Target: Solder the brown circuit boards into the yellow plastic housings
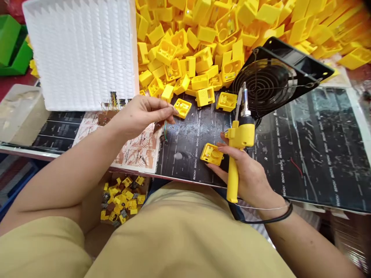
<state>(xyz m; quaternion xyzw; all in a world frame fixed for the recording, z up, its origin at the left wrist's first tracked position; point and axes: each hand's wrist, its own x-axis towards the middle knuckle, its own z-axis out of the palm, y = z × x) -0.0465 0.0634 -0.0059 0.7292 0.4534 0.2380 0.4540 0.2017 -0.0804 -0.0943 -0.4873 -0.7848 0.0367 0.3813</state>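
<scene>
My left hand (145, 114) is closed in a pinch on thin wires; a green wire (165, 130) hangs below the fingertips, with a small dark part at its lower end. My right hand (246, 170) is wrapped round a yellow soldering gun (234, 170), its metal tip (245, 96) pointing away from me. The same hand's thumb and fingers also grip a small yellow plastic case (212, 153), open side up, near the bench's front edge. Just beyond my left fingertips lies another open yellow case (182, 108).
A large heap of yellow cases (203, 34) covers the back of the bench. A black fan (263, 81) stands tilted at right, a white foam block (87, 54) at left. A red wire (296, 166) lies on the black mat (261, 154). Below is a box of yellow pieces (123, 199).
</scene>
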